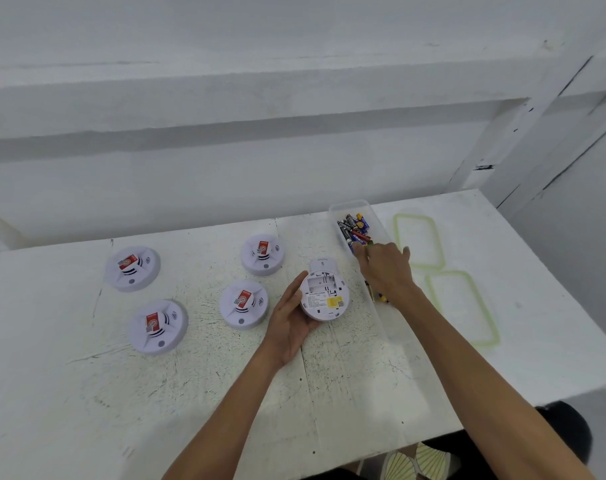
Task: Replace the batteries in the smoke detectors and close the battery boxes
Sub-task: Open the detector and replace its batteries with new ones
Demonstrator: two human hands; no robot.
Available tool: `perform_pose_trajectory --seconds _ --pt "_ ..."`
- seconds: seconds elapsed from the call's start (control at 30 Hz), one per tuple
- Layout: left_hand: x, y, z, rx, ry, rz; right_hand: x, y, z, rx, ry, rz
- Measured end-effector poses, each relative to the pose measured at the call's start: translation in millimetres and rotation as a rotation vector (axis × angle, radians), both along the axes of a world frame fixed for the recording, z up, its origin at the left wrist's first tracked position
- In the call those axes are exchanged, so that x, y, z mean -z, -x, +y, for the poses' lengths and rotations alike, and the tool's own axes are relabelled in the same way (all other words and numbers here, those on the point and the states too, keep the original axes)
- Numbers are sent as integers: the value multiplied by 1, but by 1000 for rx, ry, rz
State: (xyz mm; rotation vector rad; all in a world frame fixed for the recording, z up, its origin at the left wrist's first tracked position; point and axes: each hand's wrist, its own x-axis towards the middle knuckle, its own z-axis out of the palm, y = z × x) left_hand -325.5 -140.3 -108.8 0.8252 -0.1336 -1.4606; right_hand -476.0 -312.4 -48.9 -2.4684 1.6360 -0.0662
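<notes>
My left hand holds a white smoke detector by its left rim, back side up. Its battery compartment is open and holds no batteries. The loose compartment cover lies on the table just behind it. My right hand reaches into a clear plastic box, fingertips on the pile of batteries. Whether they pinch a battery is hidden. A second clear box nearer me shows a few batteries beside my right wrist.
Several more smoke detectors lie face up with red labels on the left half of the white table. Two green-rimmed clear lids lie right of the boxes. A wall ledge runs behind the table.
</notes>
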Motion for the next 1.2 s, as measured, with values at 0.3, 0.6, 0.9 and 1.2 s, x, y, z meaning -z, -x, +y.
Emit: perform_pose_trajectory --seconds 0.3,0.6,0.9,1.2 --pt "0 1 -2 -11 2 -12 -2 -19 -10 -3 -13 127" --pt "0 1 -3 -17 -11 -21 -4 -31 -10 -27 4 100" --pt "1 0 -2 -19 -12 -7 -6 -43 -23 120 -122 -31" --pt "-1 0 -3 -11 -15 -13 5 -37 -59 116 -286 -27"
